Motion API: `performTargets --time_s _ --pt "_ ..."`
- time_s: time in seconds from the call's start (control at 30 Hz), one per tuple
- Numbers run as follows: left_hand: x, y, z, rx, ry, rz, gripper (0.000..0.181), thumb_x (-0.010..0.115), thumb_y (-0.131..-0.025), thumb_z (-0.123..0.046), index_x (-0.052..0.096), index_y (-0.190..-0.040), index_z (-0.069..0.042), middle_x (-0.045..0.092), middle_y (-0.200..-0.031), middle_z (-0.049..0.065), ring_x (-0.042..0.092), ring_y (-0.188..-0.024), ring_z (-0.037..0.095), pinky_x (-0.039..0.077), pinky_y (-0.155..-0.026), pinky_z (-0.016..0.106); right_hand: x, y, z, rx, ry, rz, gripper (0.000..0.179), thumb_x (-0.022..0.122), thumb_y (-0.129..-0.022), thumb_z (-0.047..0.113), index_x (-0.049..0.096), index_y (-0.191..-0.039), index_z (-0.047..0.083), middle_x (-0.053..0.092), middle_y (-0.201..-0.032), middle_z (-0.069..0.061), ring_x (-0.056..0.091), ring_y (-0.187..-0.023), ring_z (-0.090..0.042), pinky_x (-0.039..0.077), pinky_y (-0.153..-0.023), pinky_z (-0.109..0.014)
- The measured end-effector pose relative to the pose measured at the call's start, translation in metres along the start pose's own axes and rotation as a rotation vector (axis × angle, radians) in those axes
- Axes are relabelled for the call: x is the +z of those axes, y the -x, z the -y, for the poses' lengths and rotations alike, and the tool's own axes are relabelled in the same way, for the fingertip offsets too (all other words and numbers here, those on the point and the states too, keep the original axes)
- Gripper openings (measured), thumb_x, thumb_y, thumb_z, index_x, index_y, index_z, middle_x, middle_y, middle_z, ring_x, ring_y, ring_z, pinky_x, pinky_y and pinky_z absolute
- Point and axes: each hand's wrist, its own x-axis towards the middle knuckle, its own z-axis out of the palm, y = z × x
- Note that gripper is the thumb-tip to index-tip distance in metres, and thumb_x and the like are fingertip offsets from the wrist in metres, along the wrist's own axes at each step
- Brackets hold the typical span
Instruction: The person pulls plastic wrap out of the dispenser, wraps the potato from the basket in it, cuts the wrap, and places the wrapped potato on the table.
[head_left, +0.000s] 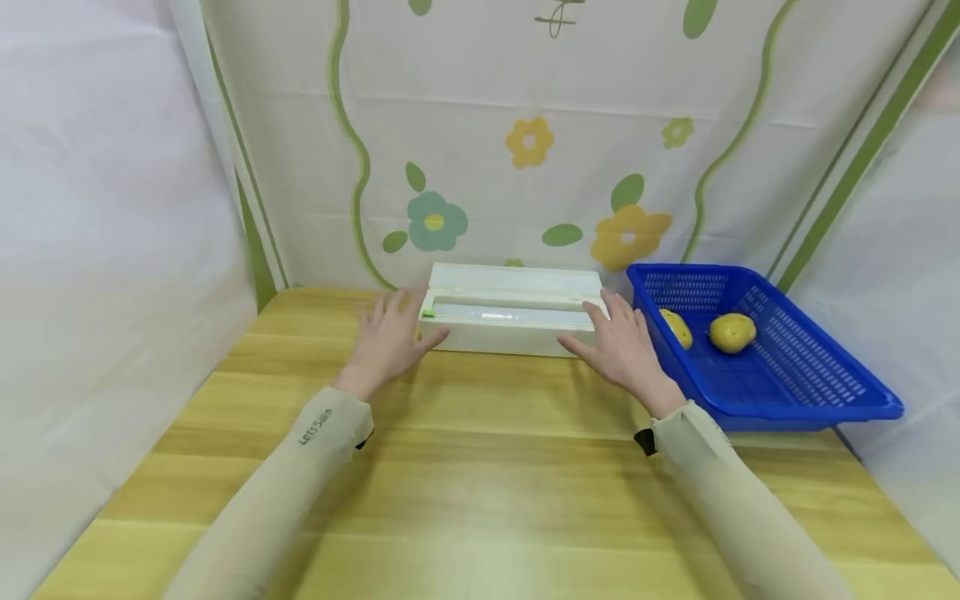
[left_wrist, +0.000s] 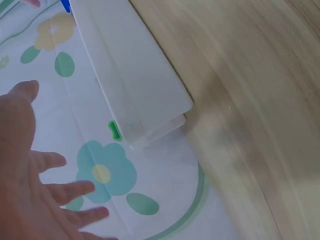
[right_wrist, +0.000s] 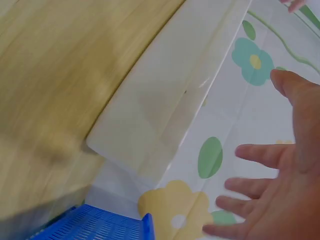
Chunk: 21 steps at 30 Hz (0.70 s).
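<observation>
A long white box [head_left: 510, 339], which looks like a cling film dispenser, stands on the table against the printed cloth. Its lid [head_left: 517, 277] is raised at the back, and a small green slider [head_left: 428, 313] sits at the left end of its top. Beside that left end is my left hand [head_left: 386, 337], fingers spread and holding nothing. My right hand [head_left: 618, 342] is at the other end, also spread and holding nothing. In both wrist views the fingers show a gap from the white box [left_wrist: 135, 60].
To the right, a blue plastic basket [head_left: 795, 410] stands close by my right hand, with a yellow potato [head_left: 732, 332] and another potato [head_left: 677, 328] inside. Behind the box hangs a white flowered cloth [head_left: 480, 125]. The wooden table [head_left: 480, 492] extends towards me between my forearms.
</observation>
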Motion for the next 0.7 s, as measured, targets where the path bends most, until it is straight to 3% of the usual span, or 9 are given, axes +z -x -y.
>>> performTargets --time_s 0.17,0.27,0.37,0.57,0.7 --pt "0.000 -0.008 0.000 0.149 0.105 -0.056 0.079 0.056 -0.095 -0.055 0.033 -0.150 -0.004 0.036 -0.149 0.021 0.030 -0.137 0.040 0.022 -0.111 0.054 0.003 0.000 -0.006 -0.078 -0.170 -0.121 0.062 0.070 -0.092 0.035 0.051 -0.136 -0.005 0.037 -0.147 -0.027 0.031 -0.135 -0.046 0.028 -0.105 -0.061" --pt "0.000 -0.014 0.001 0.199 0.149 -0.059 0.073 0.064 -0.094 -0.047 0.041 -0.145 0.000 0.040 -0.146 0.021 0.034 -0.134 0.038 0.028 -0.109 0.051 0.008 0.001 -0.012 -0.090 -0.256 -0.199 0.053 0.076 -0.088 0.019 0.056 -0.131 -0.006 0.046 -0.140 -0.026 0.038 -0.130 -0.044 0.032 -0.104 -0.059" --pt "0.001 -0.019 0.001 0.200 0.193 -0.042 0.069 0.070 -0.092 -0.041 0.046 -0.141 0.001 0.043 -0.143 0.020 0.038 -0.132 0.038 0.033 -0.107 0.049 0.013 0.001 -0.020 -0.089 -0.285 -0.242 0.049 0.078 -0.085 0.012 0.059 -0.127 -0.006 0.051 -0.134 -0.026 0.042 -0.126 -0.044 0.032 -0.103 -0.059" --pt "0.004 -0.026 0.005 0.123 0.367 0.007 0.061 0.072 -0.092 -0.029 0.048 -0.140 0.000 0.043 -0.145 0.018 0.038 -0.133 0.036 0.033 -0.108 0.050 0.020 -0.004 -0.034 -0.062 -0.299 -0.264 0.044 0.076 -0.086 0.009 0.061 -0.124 -0.008 0.054 -0.130 -0.028 0.043 -0.123 -0.046 0.031 -0.103 -0.059" --pt "0.009 -0.029 0.007 0.090 0.414 -0.014 0.050 0.070 -0.093 -0.022 0.054 -0.134 0.001 0.051 -0.136 0.018 0.048 -0.122 0.036 0.041 -0.100 0.050 0.025 -0.009 -0.040 -0.032 -0.321 -0.278 0.038 0.073 -0.087 0.007 0.063 -0.118 -0.010 0.058 -0.123 -0.029 0.048 -0.118 -0.045 0.034 -0.101 -0.056"
